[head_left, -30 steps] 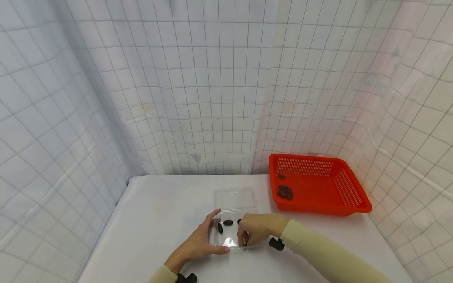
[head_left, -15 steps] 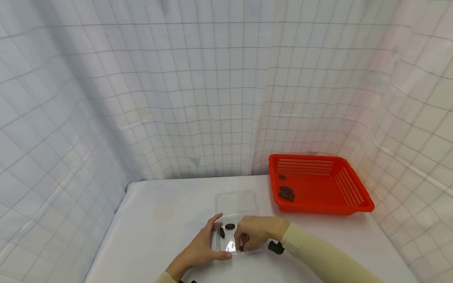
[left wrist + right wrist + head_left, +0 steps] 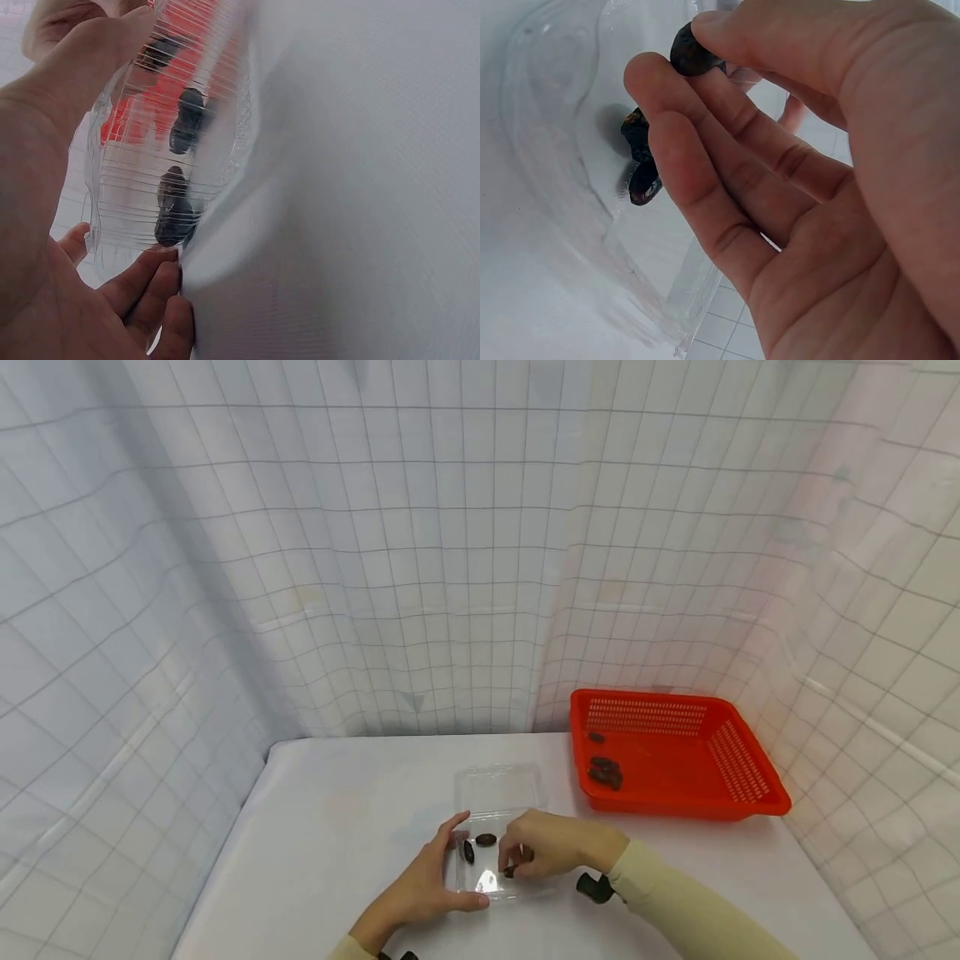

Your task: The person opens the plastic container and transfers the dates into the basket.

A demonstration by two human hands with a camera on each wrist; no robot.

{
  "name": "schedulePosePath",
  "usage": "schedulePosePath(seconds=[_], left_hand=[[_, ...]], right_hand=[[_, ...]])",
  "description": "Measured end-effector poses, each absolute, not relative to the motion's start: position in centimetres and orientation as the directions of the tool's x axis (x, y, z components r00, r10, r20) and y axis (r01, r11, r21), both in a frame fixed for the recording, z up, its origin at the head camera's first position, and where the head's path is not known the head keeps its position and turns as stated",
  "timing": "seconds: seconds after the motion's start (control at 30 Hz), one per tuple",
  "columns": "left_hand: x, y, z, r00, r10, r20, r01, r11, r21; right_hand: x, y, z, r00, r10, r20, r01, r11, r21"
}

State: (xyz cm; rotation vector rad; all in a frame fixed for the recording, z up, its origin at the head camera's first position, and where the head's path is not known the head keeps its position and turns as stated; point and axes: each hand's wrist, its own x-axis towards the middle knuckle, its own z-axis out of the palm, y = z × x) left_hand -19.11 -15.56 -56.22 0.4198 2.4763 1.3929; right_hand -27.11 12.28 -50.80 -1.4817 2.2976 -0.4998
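Note:
A clear plastic clamshell box [image 3: 480,881] lies on the table with its lid [image 3: 498,787] folded back. My left hand [image 3: 423,885] grips the box at its left side, thumb along the front edge and fingers toward the back corner. Inside sit dark brown, oval, date-like pieces: one upright along the left wall [image 3: 468,852], another crosswise near the back [image 3: 486,840]. Over the right half of the box, my right hand [image 3: 543,843] pinches a similar dark oval piece [image 3: 694,52] between thumb and index finger. That hand hides the box's right side in the head view.
A red perforated basket [image 3: 682,777] stands at the right rear of the table, holding several more dark oval pieces [image 3: 604,772] at its left end. White grid-patterned curtains [image 3: 450,568] enclose the table [image 3: 337,818] at the back and both sides.
Within the box, my right hand has shifted a little left and away from the front edge, still pinching its dark piece. My left hand stays on the box.

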Motion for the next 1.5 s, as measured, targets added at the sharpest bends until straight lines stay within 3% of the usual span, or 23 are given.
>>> schedulePosePath(seconds=[0.33,1.5], left_hand=[[-18.8,-16.0,-56.3,-0.929,0.357,-0.097,0.111,0.519,0.847],[-19.4,-15.8,-56.2,-0.923,0.377,-0.074,0.142,0.513,0.846]], right_hand=[[-26.6,12.7,-50.3,-0.466,-0.880,-0.096,-0.717,0.439,-0.541],[-30.2,21.1,-43.9,-0.720,-0.693,0.046,-0.621,0.612,-0.490]])
